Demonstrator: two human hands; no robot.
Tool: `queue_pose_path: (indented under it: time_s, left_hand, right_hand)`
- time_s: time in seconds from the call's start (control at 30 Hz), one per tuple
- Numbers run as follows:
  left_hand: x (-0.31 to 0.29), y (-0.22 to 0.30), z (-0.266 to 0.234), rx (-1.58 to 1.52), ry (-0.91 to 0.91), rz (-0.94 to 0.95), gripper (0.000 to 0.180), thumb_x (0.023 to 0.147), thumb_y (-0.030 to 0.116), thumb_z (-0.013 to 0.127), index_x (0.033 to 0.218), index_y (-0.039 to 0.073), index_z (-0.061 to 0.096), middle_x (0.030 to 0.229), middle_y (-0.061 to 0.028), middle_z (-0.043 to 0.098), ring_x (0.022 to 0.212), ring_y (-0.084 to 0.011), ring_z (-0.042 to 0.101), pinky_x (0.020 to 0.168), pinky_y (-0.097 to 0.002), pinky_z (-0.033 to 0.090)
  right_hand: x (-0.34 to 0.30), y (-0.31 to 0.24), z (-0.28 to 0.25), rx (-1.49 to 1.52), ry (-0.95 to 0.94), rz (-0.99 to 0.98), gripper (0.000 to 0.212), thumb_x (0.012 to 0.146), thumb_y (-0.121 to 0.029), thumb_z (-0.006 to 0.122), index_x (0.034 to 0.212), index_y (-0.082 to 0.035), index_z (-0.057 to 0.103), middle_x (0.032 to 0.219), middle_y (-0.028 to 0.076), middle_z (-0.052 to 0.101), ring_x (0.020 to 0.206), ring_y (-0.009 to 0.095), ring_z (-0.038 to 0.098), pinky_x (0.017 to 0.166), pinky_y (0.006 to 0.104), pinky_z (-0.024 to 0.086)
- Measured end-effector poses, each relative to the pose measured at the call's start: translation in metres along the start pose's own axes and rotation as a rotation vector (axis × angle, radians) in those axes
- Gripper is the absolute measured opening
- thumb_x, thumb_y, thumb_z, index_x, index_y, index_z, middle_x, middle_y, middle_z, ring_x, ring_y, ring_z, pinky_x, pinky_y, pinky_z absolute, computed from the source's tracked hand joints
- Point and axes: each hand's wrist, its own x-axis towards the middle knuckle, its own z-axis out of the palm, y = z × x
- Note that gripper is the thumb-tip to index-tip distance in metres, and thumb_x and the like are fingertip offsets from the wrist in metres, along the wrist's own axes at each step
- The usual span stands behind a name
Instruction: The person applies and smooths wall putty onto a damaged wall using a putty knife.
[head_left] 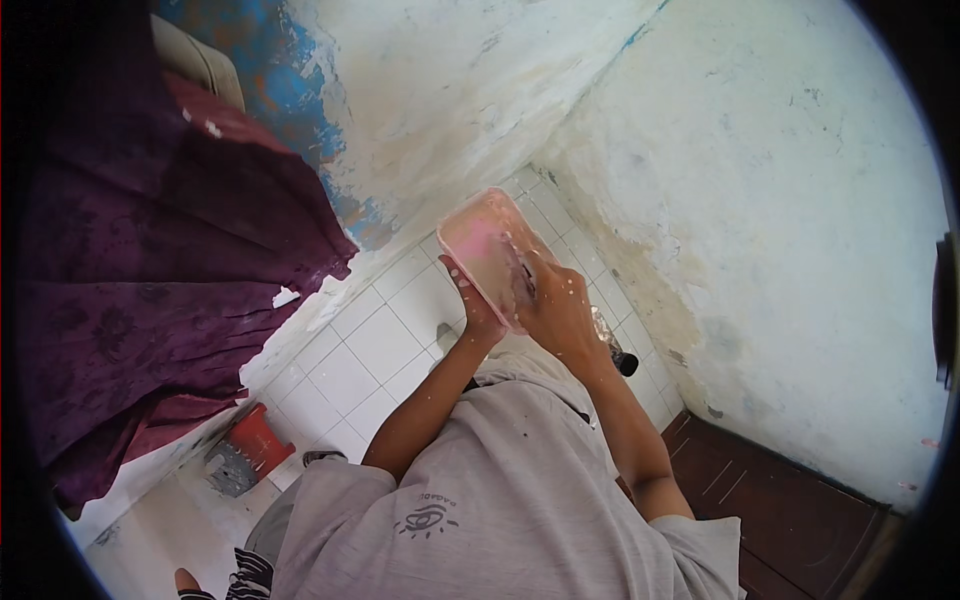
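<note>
A shallow pink rectangular tray, smeared with a pale paste, is tilted in front of my chest. My left hand grips it by its left and near side, thumb along the rim and the other fingers mostly hidden below. Over the near right part of the tray, my right hand is closed with its fingers bent down into it. A small dark edge shows by the fingertips, but the thing they hold is mostly covered. White specks dot both hands.
Patchy, peeling walls meet in a corner ahead, above a white tiled floor. A purple cloth hangs at left. Below it stands a red container. A black-capped object lies right of my arm, near a brown door.
</note>
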Motion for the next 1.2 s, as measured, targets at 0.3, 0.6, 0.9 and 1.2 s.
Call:
queue_pose_path:
  time_s: [0.3, 0.6, 0.9, 1.2]
  left_hand:
    - [-0.008, 0.003, -0.011, -0.288, -0.176, -0.118, 0.084, 0.086, 0.082, 0.038, 0.15, 0.026, 0.034, 0.15, -0.0031, 0.041, 0.137, -0.0252, 0.041, 0.115, -0.0471, 0.034]
    - [-0.008, 0.01, -0.018, -0.468, -0.258, -0.28, 0.085, 0.088, 0.08, 0.033, 0.149, 0.021, 0.035, 0.143, -0.0056, 0.048, 0.129, -0.0277, 0.05, 0.11, -0.048, 0.041]
    - [0.024, -0.007, 0.01, -0.05, -0.116, -0.239, 0.089, 0.089, 0.081, 0.02, 0.146, 0.015, 0.038, 0.135, -0.0105, 0.054, 0.119, -0.0255, 0.058, 0.101, -0.0449, 0.051]
    - [0.083, -0.054, 0.048, -0.013, -0.177, -0.31, 0.094, 0.082, 0.087, 0.031, 0.145, 0.018, 0.04, 0.134, -0.0102, 0.055, 0.121, -0.0292, 0.056, 0.103, -0.0495, 0.048]
  right_hand:
    - [-0.006, -0.016, -0.006, -0.001, 0.134, -0.123, 0.02, 0.084, -0.007, 0.064, 0.102, 0.002, 0.065, 0.066, 0.023, 0.059, 0.055, 0.035, 0.058, 0.057, 0.0388, 0.046]
    - [-0.005, -0.01, -0.002, 0.101, 0.039, -0.102, 0.019, 0.084, -0.008, 0.064, 0.1, 0.002, 0.065, 0.066, 0.023, 0.058, 0.054, 0.033, 0.055, 0.058, 0.0383, 0.046]
    - [0.009, 0.024, -0.022, 0.142, 0.095, -0.166, 0.02, 0.085, -0.009, 0.065, 0.101, 0.003, 0.063, 0.063, 0.02, 0.057, 0.049, 0.027, 0.053, 0.054, 0.0363, 0.044]
    - [0.052, 0.105, -0.065, 0.19, 0.219, -0.147, 0.024, 0.086, -0.008, 0.063, 0.108, 0.002, 0.065, 0.066, 0.023, 0.058, 0.053, 0.034, 0.056, 0.056, 0.0376, 0.044]
